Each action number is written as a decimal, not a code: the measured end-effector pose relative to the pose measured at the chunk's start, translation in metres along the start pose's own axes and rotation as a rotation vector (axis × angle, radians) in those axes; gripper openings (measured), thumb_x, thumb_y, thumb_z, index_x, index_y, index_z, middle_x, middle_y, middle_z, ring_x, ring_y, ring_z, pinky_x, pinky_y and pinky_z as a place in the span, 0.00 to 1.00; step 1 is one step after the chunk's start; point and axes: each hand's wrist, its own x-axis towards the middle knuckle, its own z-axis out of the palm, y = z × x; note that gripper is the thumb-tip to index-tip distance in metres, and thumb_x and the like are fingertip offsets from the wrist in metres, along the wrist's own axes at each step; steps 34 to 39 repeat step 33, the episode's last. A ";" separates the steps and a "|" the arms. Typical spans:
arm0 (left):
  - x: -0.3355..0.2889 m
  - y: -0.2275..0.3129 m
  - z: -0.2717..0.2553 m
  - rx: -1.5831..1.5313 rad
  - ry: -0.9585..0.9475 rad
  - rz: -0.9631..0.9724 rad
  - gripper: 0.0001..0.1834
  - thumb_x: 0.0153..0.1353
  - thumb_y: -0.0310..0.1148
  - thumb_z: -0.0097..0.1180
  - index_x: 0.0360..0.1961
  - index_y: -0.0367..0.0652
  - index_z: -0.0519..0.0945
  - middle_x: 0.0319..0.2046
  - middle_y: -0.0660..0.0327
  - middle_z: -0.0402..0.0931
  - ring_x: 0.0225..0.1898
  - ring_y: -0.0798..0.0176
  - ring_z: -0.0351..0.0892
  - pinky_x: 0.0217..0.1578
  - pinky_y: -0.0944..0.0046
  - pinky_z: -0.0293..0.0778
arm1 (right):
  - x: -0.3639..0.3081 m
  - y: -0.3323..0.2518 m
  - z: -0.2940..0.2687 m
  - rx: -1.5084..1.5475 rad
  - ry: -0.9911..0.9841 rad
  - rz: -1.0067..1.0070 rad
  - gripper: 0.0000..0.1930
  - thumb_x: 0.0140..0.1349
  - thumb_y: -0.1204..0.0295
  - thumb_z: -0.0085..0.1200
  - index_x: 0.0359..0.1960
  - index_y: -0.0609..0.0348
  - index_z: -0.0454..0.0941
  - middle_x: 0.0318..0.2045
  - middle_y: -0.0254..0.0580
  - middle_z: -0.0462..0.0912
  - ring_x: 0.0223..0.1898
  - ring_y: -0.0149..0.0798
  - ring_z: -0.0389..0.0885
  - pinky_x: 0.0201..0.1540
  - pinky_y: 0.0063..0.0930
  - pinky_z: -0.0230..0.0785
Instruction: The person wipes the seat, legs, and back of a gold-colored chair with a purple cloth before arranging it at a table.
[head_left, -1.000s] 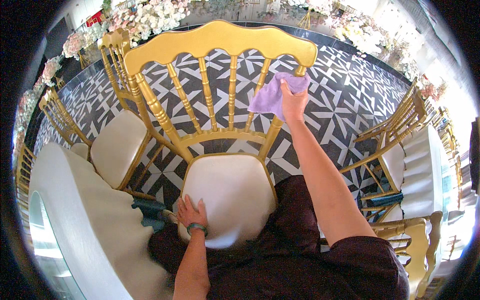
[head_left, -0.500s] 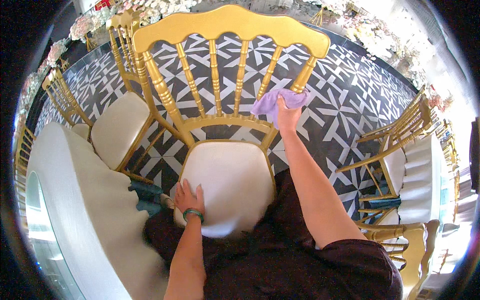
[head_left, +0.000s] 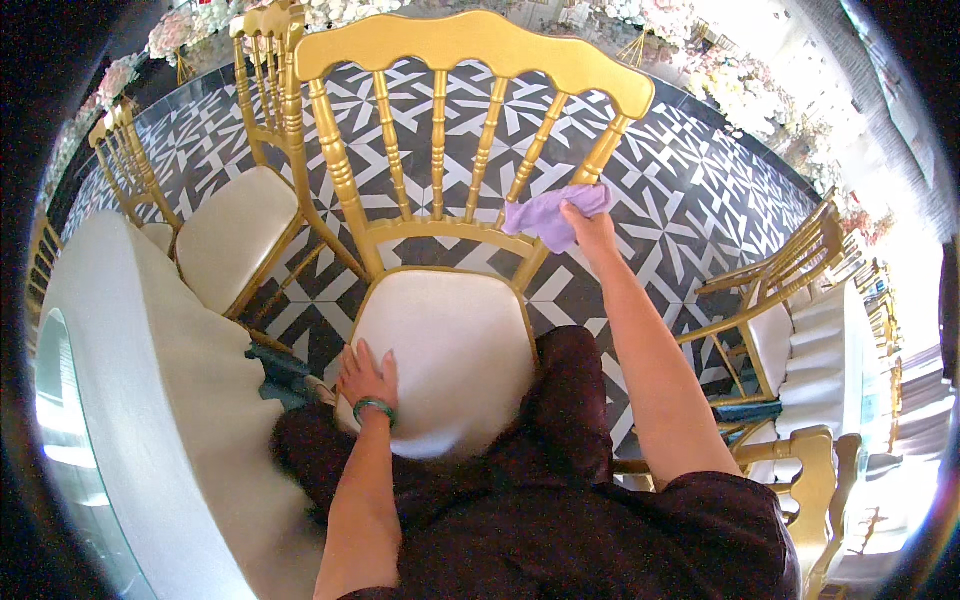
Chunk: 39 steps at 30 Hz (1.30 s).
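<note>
A gold chair with a spindle back and a white padded seat stands right in front of me. My left hand, a green bangle at its wrist, lies flat with fingers spread on the left edge of the seat. In my right hand is a purple cloth, pressed round the lower part of the chair back's right post. The cloth covers that stretch of the post and hides some of my fingers.
A table with a white cloth and a glass top runs along my left. Another gold chair stands beyond it. More gold chairs line a white-draped table on the right. Pale flowers border the black-and-white patterned floor.
My right hand and the cloth have slid slightly down the right post. My left hand stays on the seat. The whole view has shifted a little.
</note>
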 end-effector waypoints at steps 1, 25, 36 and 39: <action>0.000 -0.001 -0.001 -0.014 0.004 0.001 0.34 0.57 0.55 0.46 0.61 0.49 0.62 0.61 0.47 0.58 0.61 0.45 0.56 0.58 0.43 0.51 | -0.001 -0.008 -0.003 -0.063 0.029 0.003 0.19 0.53 0.64 0.59 0.44 0.59 0.75 0.37 0.37 0.80 0.40 0.34 0.77 0.44 0.28 0.67; -0.002 -0.004 -0.012 -0.171 -0.043 -0.037 0.32 0.57 0.54 0.48 0.59 0.47 0.66 0.61 0.46 0.58 0.63 0.46 0.55 0.61 0.45 0.49 | 0.003 -0.125 -0.091 0.642 -0.178 0.109 0.20 0.59 0.80 0.40 0.55 0.68 0.64 0.47 0.47 0.73 0.47 0.39 0.74 0.50 0.33 0.68; -0.005 -0.004 -0.013 -0.159 -0.066 -0.060 0.34 0.56 0.55 0.49 0.60 0.48 0.64 0.62 0.48 0.56 0.63 0.47 0.53 0.61 0.45 0.48 | 0.023 -0.124 -0.069 -0.102 -0.071 -0.248 0.31 0.55 0.82 0.49 0.63 0.56 0.55 0.57 0.40 0.60 0.51 0.37 0.68 0.57 0.32 0.60; -0.005 -0.004 -0.013 -0.159 -0.066 -0.060 0.34 0.56 0.55 0.49 0.60 0.48 0.64 0.62 0.48 0.56 0.63 0.47 0.53 0.61 0.45 0.48 | 0.023 -0.124 -0.069 -0.102 -0.071 -0.248 0.31 0.55 0.82 0.49 0.63 0.56 0.55 0.57 0.40 0.60 0.51 0.37 0.68 0.57 0.32 0.60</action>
